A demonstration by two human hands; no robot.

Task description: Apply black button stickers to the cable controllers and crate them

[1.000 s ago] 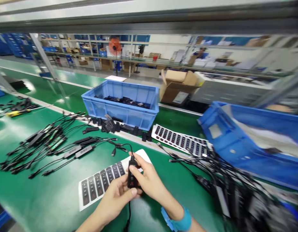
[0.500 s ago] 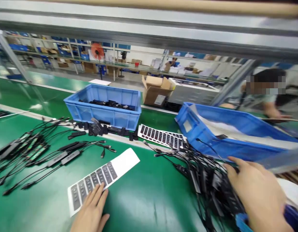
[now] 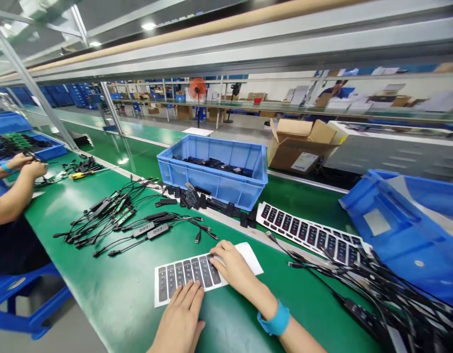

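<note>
A white backing sheet with a row of dark rectangular stickers (image 3: pixel 182 273) lies on the green table in front of me. My left hand (image 3: pixel 182 318) rests flat on the sheet's near edge, fingers stretched out. My right hand (image 3: pixel 232 269), with a blue wristband, sits on the sheet's right part, fingertips curled down at the last stickers; whether it pinches one I cannot tell. Black cables with inline controllers (image 3: pixel 153 229) lie just beyond the sheet.
A blue bin of black parts (image 3: pixel 215 171) stands behind, loose black parts before it. More sticker sheets (image 3: pixel 307 233) lie to the right, beside a cable pile (image 3: pixel 381 294) and a tilted blue bin (image 3: pixel 403 230). Another person's arms (image 3: pixel 13 181) work at far left. Cardboard box (image 3: pixel 303 144) at back.
My right hand has come back from the cable pile at right to the sticker sheet. The controller held a second ago is gone from my hands. My view swung left.
</note>
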